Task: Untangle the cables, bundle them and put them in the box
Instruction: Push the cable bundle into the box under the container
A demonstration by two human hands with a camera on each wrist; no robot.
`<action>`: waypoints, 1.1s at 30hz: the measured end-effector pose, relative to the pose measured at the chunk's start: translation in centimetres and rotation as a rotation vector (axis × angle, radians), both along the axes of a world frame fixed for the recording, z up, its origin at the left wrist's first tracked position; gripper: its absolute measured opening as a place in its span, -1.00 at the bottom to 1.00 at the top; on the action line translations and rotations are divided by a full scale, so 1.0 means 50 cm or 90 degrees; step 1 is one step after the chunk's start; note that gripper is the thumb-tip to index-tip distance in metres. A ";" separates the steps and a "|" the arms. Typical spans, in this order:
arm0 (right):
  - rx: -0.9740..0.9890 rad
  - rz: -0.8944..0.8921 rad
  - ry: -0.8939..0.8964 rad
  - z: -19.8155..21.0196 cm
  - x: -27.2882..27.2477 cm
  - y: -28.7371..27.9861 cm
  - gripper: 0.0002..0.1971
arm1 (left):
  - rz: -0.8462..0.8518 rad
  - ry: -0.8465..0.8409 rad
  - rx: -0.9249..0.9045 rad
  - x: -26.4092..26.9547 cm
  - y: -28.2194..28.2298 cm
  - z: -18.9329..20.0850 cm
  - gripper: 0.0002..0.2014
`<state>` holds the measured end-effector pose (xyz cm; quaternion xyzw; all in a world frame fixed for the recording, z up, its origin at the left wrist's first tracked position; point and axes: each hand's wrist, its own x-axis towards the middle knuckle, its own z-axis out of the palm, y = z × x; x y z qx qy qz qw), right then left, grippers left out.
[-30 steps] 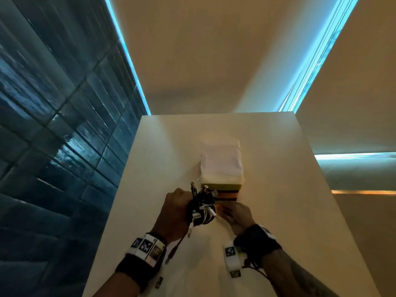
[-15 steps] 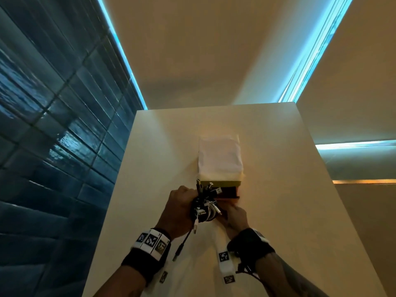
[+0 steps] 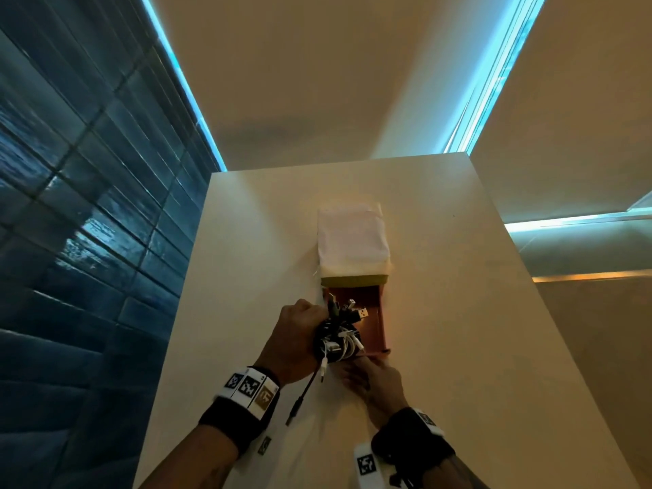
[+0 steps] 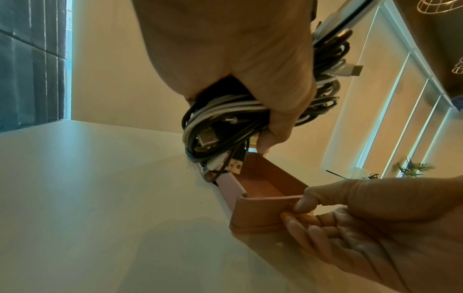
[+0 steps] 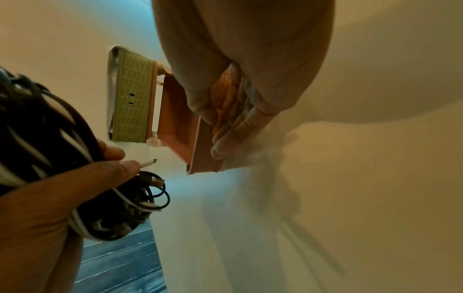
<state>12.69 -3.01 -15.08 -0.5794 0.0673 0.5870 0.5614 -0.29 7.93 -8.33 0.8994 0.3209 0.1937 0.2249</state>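
Note:
My left hand (image 3: 300,337) grips a coiled bundle of black and white cables (image 3: 337,338), with several plugs sticking out at the far side. The bundle hangs over the near left part of a pink drawer (image 3: 374,312) pulled out of a small box (image 3: 352,241) with a white top. My right hand (image 3: 363,370) pinches the drawer's front. In the left wrist view the bundle (image 4: 220,126) hangs just above the drawer's (image 4: 260,210) far left corner, and the right hand's fingers (image 4: 303,204) hold its front wall. The drawer's inside looks bare.
The box stands mid-table on a white tabletop (image 3: 458,347). A green drawer front (image 5: 131,103) sits shut above the pink one. A loose black cable end (image 3: 300,397) dangles from the bundle to the table. A dark blue tiled wall (image 3: 88,241) runs along the left.
The pink drawer has slid out towards me under my right hand. My left hand has carried the bundle forward to the drawer's left edge.

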 end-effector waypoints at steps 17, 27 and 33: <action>0.115 0.472 0.122 0.190 0.101 0.006 -0.46 | -0.346 0.210 0.241 0.054 0.037 0.001 -0.53; 0.043 0.275 0.114 0.128 0.087 0.053 -0.76 | -0.108 0.247 0.187 0.090 0.054 -0.041 -0.36; -0.013 0.211 0.155 0.075 0.093 0.082 -0.44 | 0.224 0.105 -0.102 0.034 0.011 -0.105 -0.23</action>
